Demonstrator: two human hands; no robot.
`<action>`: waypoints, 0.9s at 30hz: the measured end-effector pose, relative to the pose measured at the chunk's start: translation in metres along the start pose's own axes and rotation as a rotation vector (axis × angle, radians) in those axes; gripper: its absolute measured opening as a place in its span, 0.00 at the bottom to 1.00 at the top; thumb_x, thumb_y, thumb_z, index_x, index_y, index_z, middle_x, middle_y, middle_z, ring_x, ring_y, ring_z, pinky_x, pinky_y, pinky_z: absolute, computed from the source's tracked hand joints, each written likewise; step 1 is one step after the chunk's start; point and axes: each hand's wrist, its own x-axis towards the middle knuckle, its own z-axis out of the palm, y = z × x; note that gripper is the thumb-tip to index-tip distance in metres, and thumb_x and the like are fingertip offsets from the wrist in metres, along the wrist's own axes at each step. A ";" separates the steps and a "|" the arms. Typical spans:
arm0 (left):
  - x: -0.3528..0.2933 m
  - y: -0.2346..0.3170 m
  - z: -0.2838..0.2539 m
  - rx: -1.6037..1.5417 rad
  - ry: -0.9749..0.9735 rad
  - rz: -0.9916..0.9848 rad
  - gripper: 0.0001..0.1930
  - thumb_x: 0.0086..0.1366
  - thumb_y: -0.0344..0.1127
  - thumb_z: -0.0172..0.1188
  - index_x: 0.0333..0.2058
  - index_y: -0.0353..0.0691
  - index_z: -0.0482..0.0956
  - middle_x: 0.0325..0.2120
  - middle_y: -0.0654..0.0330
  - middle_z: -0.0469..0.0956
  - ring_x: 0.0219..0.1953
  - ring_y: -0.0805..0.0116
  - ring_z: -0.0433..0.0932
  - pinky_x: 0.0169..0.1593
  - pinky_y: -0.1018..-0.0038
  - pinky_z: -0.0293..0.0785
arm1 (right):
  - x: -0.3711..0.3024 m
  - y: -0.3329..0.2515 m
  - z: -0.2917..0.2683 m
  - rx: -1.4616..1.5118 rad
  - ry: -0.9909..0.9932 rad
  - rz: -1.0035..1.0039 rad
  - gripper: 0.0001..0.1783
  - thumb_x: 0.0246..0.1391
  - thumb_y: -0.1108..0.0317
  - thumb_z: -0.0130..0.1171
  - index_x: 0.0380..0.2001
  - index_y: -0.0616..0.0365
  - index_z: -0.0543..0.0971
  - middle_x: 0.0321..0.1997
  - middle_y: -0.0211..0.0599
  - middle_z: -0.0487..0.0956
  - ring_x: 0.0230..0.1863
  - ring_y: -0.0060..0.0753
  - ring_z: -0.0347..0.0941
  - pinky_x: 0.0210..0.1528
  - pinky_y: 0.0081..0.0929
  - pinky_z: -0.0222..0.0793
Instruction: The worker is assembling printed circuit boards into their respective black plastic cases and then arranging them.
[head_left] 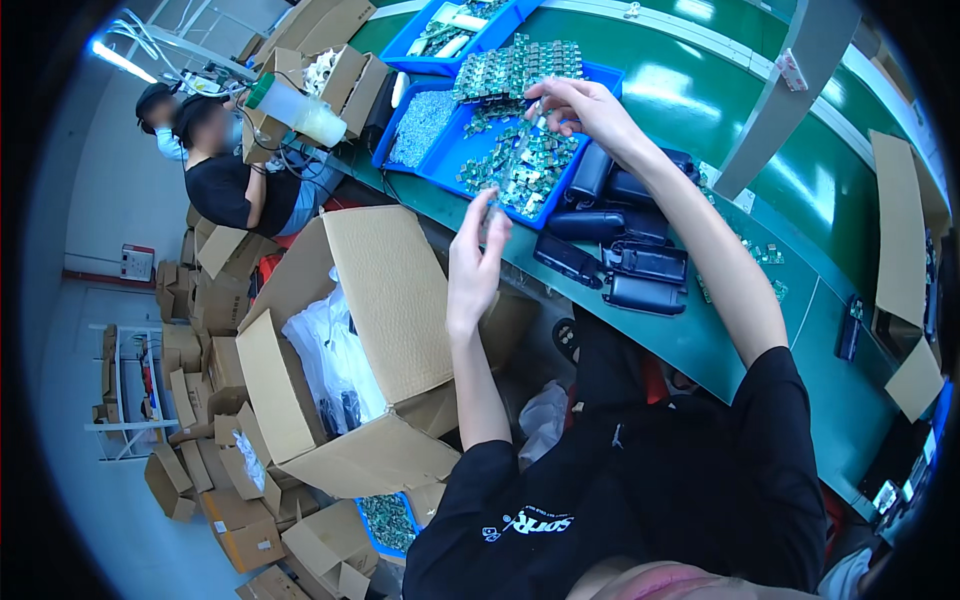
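Note:
My left hand is raised at the near edge of a blue divided tray. Its thumb and fingers close around something small that I cannot make out. My right hand reaches over the tray's right part with bent fingers drawn together; whatever they hold is too small to tell. Below the hands lies a loose heap of small green circuit boards. Joined panels of green boards rest across the far side of the tray. Its left compartment contains many small pale parts.
Several black plastic cases lie right of the tray on the green table. Another blue bin stands behind. A large open carton is at my left. A grey post rises at right. Two people are far left.

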 end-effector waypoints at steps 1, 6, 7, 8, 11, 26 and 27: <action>-0.001 0.002 0.000 -0.001 0.001 -0.003 0.18 0.74 0.40 0.50 0.53 0.31 0.69 0.29 0.61 0.75 0.26 0.73 0.73 0.37 0.78 0.71 | -0.001 0.002 -0.002 -0.011 -0.046 -0.050 0.21 0.68 0.55 0.48 0.50 0.59 0.77 0.44 0.33 0.80 0.29 0.14 0.70 0.32 0.14 0.66; 0.000 0.019 -0.007 0.119 -0.053 0.029 0.19 0.72 0.37 0.53 0.55 0.31 0.69 0.31 0.59 0.78 0.29 0.72 0.76 0.42 0.78 0.72 | -0.021 -0.002 0.024 -0.082 -0.273 -0.231 0.17 0.67 0.59 0.48 0.45 0.60 0.79 0.35 0.27 0.81 0.31 0.12 0.72 0.35 0.14 0.67; 0.008 0.024 -0.005 -0.057 -0.097 -0.067 0.18 0.72 0.37 0.53 0.54 0.32 0.70 0.31 0.59 0.79 0.29 0.73 0.77 0.40 0.78 0.72 | -0.026 -0.006 0.031 -0.079 -0.286 -0.226 0.17 0.67 0.59 0.48 0.45 0.60 0.79 0.35 0.27 0.81 0.31 0.12 0.72 0.35 0.14 0.67; 0.015 0.026 -0.004 -0.237 -0.148 -0.156 0.16 0.72 0.37 0.52 0.53 0.32 0.71 0.31 0.59 0.79 0.29 0.74 0.77 0.38 0.79 0.72 | -0.032 -0.011 0.034 -0.139 -0.281 -0.238 0.17 0.67 0.59 0.48 0.45 0.60 0.79 0.34 0.27 0.80 0.31 0.12 0.72 0.35 0.14 0.67; 0.023 0.025 -0.004 -0.192 -0.180 -0.163 0.14 0.73 0.37 0.52 0.50 0.33 0.72 0.29 0.61 0.79 0.28 0.78 0.76 0.34 0.81 0.69 | -0.037 -0.017 0.040 -0.261 -0.275 -0.260 0.16 0.67 0.60 0.49 0.44 0.59 0.79 0.32 0.25 0.80 0.30 0.12 0.72 0.35 0.15 0.67; 0.018 0.015 0.006 -0.264 -0.103 -0.035 0.11 0.74 0.36 0.49 0.46 0.35 0.74 0.26 0.64 0.77 0.20 0.83 0.67 0.25 0.83 0.62 | -0.026 0.007 0.034 0.108 -0.142 0.123 0.17 0.65 0.58 0.52 0.40 0.60 0.82 0.34 0.29 0.82 0.31 0.18 0.76 0.38 0.16 0.70; 0.019 0.015 0.008 -0.285 -0.062 -0.067 0.11 0.74 0.36 0.49 0.46 0.35 0.74 0.25 0.64 0.77 0.20 0.83 0.66 0.25 0.83 0.61 | -0.022 0.015 0.034 0.107 -0.141 0.122 0.17 0.65 0.58 0.52 0.40 0.60 0.82 0.34 0.29 0.82 0.31 0.18 0.76 0.38 0.16 0.70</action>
